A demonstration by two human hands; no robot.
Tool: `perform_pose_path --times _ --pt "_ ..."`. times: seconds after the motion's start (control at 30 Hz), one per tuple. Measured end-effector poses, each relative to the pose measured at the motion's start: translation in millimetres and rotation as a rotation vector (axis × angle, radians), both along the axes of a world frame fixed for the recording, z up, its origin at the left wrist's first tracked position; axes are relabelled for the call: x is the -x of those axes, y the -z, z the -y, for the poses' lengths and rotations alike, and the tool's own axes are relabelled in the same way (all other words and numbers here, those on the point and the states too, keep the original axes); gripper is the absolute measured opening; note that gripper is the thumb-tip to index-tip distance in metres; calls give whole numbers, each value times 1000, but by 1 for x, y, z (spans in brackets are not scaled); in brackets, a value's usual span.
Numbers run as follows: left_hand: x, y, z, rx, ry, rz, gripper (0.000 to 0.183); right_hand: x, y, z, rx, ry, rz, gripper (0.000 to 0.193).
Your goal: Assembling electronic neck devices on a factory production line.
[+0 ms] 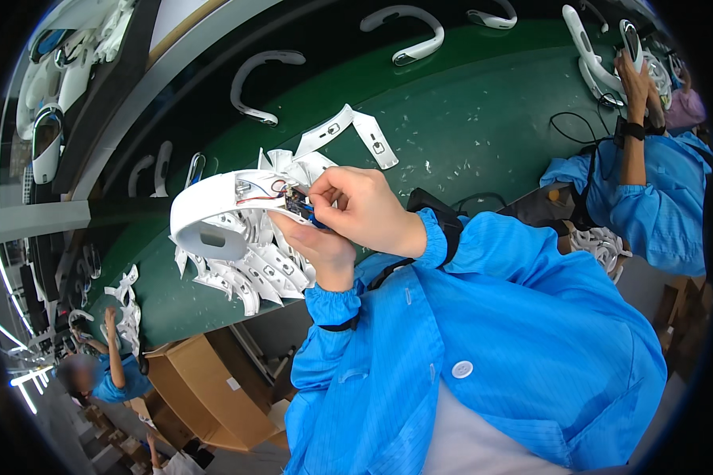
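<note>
A white curved neckband housing (202,199) is held up above the bench, one section of it uncovered. Thin red and blue wires (257,198) run inside that section to a small circuit board (295,200). My left hand (325,249) is closed around the housing from below, next to the board. Over the board, my right hand (368,207) is closed with thumb and index finger pinched together. Whatever lies between those fingertips is too small to make out. Beneath the housing is a pile of white plastic cover pieces (265,273), partly hidden by it.
The green bench (467,119) carries white scraps and two cover pieces (376,142). White neckbands (420,49) lie along a dark strip beyond. A co-worker in blue (650,198) handles neckbands at right; another person (119,380) sits lower left. A cardboard box (206,396) stands below the bench.
</note>
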State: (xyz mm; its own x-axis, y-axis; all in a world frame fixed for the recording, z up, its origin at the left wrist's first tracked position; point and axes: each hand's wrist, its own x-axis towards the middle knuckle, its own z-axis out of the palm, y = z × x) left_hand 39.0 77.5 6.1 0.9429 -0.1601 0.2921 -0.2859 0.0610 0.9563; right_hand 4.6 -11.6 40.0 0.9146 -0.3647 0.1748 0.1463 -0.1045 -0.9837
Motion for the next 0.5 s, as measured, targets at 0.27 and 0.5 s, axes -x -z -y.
perform_pose_path --times 0.27,0.5 --pt "-8 -11 -3 100 -106 -94 88 9 40 33 188 -81 -202 7" --pt "-2 -3 -10 52 -48 -93 88 9 25 20 -375 -246 -146 14"
